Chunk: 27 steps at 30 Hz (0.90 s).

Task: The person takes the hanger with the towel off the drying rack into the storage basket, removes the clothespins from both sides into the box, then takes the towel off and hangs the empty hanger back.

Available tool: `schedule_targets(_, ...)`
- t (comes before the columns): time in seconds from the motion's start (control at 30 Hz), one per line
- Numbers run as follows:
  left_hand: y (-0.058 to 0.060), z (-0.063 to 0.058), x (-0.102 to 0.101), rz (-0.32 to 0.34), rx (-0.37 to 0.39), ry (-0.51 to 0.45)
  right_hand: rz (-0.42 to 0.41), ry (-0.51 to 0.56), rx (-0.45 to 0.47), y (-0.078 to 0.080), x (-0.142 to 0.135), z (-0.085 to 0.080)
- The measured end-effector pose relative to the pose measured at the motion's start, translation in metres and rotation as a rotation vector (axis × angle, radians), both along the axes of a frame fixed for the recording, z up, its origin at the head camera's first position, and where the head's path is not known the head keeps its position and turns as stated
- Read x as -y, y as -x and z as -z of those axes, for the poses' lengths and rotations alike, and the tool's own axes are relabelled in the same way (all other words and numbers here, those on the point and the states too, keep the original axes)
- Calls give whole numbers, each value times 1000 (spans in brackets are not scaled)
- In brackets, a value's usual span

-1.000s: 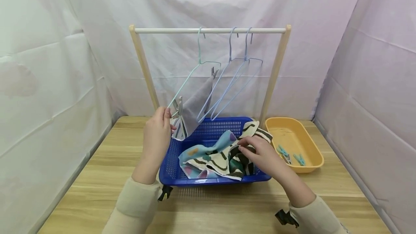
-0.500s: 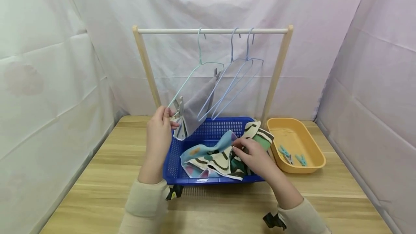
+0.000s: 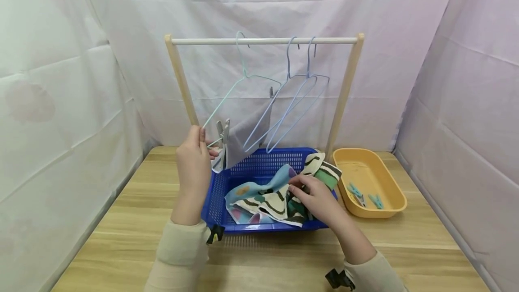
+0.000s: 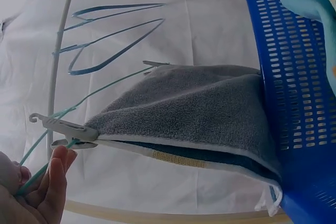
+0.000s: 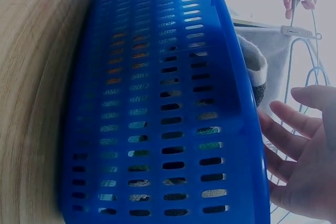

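My left hand (image 3: 194,159) grips the lower left corner of a mint-green wire hanger (image 3: 222,102), whose hook is at the rack's bar. From this hanger hangs a grey towel (image 4: 194,103), held by a grey clothespin (image 4: 68,128) close to my left fingers and a second clothespin (image 3: 272,93) at the far end. The towel's lower part overlaps the blue basket (image 3: 243,228) in the head view. My right hand (image 3: 314,195), fingers loosely bent and holding nothing, is over the basket beside a striped cloth (image 3: 275,204) and a light blue cloth (image 3: 247,188).
Two blue hangers (image 3: 289,64) hang on the right half of the drying rack's white bar (image 3: 207,41). A yellow tray (image 3: 395,179) with several light blue clothespins (image 3: 376,201) stands right of the basket on the wooden table (image 3: 129,202). White fabric surrounds three sides.
The green hanger's hook has shifted left and up at the bar, and my left hand has risen slightly. My right hand has moved a little left, showing a green part of the cloth.
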<state>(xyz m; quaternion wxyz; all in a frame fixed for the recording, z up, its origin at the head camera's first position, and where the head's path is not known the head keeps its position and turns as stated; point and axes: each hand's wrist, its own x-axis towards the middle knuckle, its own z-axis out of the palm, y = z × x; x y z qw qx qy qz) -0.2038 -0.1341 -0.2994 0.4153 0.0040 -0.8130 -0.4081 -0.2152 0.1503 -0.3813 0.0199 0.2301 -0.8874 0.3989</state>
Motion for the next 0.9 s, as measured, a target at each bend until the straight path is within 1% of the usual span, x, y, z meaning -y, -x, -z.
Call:
schedule_targets(0.07,0,-2,2,0,-6,-7,-1,6,3,0,0,0)
schedule_targets(0.2,-3,-6,4,24,-6,-79,-5,16,5,0,0,-1)
schedule_targets(0.33,-8,-7,7,25,-14,-139,1,26,13,-1,0,-2)
schedule_targets(0.43,-12,-7,9,29,-43,-179,9,39,15,-2,0,-4)
schedule_targets(0.6,-16,-8,10,76,-103,-258,12,71,8,-3,-1,-7)
schedule_targets(0.7,-17,-7,10,94,-122,-308,18,91,10,-3,-1,-8)
schedule_targets(0.8,-22,-5,10,87,-130,-349,24,114,14,-5,-2,-9)
schedule_targets(0.9,-29,-3,9,76,-141,-373,23,140,20,-7,-2,-9)
